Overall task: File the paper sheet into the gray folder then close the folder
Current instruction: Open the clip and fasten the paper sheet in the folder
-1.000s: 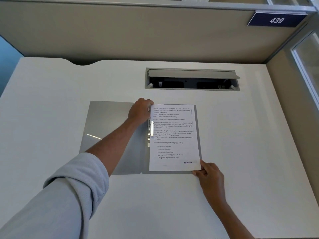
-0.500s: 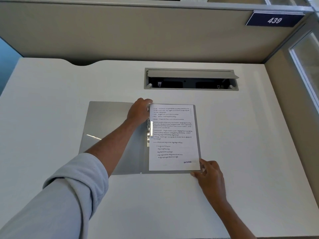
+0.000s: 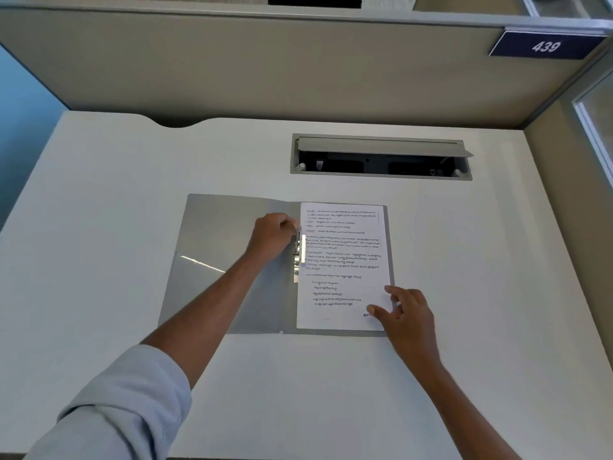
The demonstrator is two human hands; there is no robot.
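The gray folder (image 3: 215,240) lies open flat on the white desk (image 3: 99,200). The printed paper sheet (image 3: 341,260) rests on its right half, its left edge under the metal clip (image 3: 299,257) at the spine. My left hand (image 3: 273,237) grips the top end of that clip with closed fingers. My right hand (image 3: 406,315) rests with fingers spread on the sheet's lower right corner, thumb and forefinger touching the paper.
A recessed cable box (image 3: 381,157) with its lid propped up sits in the desk behind the folder. A beige partition (image 3: 265,68) with a "439" plate (image 3: 545,46) closes off the back and right side.
My right hand has slid up from below the folder's corner onto the sheet's lower right corner. My left hand stays at the clip.
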